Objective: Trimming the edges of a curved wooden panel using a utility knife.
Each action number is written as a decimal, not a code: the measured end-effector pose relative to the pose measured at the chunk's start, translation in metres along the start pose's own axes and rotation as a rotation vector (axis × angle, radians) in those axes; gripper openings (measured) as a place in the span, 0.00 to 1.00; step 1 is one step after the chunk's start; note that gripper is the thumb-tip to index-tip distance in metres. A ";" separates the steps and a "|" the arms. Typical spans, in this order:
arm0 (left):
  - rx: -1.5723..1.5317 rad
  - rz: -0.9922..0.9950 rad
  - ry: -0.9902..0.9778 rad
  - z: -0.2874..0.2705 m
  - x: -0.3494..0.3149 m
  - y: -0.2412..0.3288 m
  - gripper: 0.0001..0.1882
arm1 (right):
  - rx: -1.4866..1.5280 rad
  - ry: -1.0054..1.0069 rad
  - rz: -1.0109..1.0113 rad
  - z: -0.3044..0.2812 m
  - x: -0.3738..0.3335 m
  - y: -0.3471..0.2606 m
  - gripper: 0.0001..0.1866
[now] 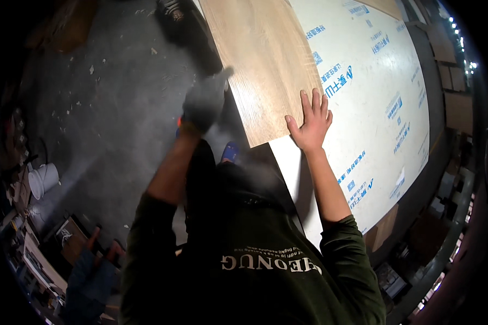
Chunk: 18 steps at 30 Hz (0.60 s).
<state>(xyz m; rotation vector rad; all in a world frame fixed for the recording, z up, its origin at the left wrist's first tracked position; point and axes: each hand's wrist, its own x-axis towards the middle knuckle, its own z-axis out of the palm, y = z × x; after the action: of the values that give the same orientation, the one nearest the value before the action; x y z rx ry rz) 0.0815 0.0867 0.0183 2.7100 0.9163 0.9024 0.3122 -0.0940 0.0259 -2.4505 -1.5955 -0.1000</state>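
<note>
A wood-grain board (260,59) lies on a large sheet (385,97) covered in white film with blue print. My right hand (312,124) is bare and open, its fingers spread over the board's right edge near the close corner. At the board's left edge is my left hand (203,103), in a dark grey glove. Motion smears its fingers, so I cannot make out whether it grips anything. A bit of orange and blue (179,125) shows by the glove's cuff.
Grey concrete floor (114,108) with scattered chips spreads out on the left. A white bucket (43,180) stands there at the far left. Another person's legs (95,265) show at the lower left. Brown panels (458,114) stand beyond the sheet on the right.
</note>
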 end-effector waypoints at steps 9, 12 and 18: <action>-0.189 0.135 -0.358 -0.035 -0.094 0.120 0.12 | 0.035 0.006 -0.004 -0.006 0.006 -0.004 0.40; -0.587 0.102 -0.472 -0.021 -0.160 0.120 0.16 | 0.003 -0.056 0.016 -0.004 0.004 -0.017 0.42; -0.474 -0.744 -0.173 -0.091 -0.157 0.008 0.19 | 0.081 -0.333 -0.302 -0.011 -0.002 -0.128 0.51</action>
<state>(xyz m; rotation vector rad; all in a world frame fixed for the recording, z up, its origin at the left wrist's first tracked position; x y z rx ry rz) -0.0671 -0.0170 0.0166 1.7952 1.3224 0.6048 0.1951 -0.0484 0.0546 -2.2350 -2.0546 0.3360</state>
